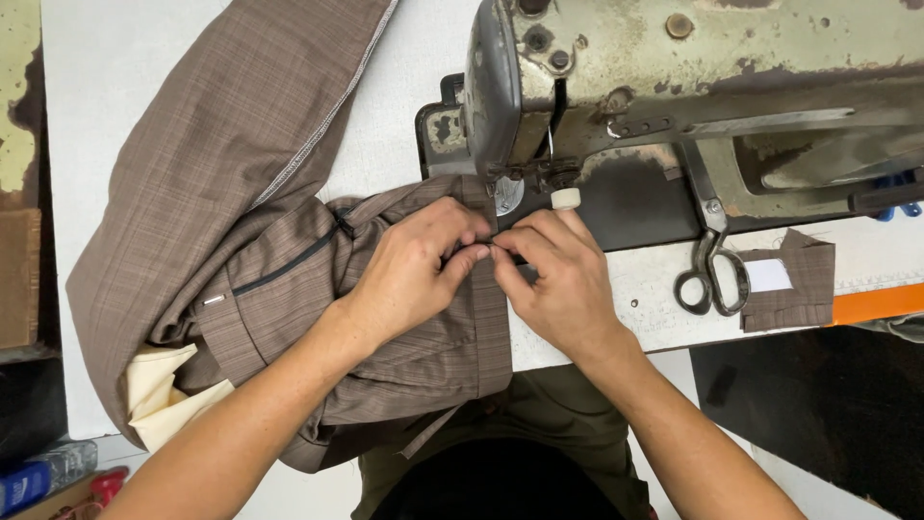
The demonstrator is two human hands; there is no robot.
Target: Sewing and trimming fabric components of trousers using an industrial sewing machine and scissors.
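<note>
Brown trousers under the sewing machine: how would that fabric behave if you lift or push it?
Probably floppy: the brown trousers drape in folds over the table edge. Likely to bunch rather than slide when pushed, since creases gather by the left hand. The right hand pinches an edge easily, so it looks thin and light.

A single head-worn camera looks steeply down and forward from above the sewing machine (693, 96), which fills the upper right of the view. It sits close, and the person's forearms enter from the bottom edge, just below the machine's needle end.
</note>
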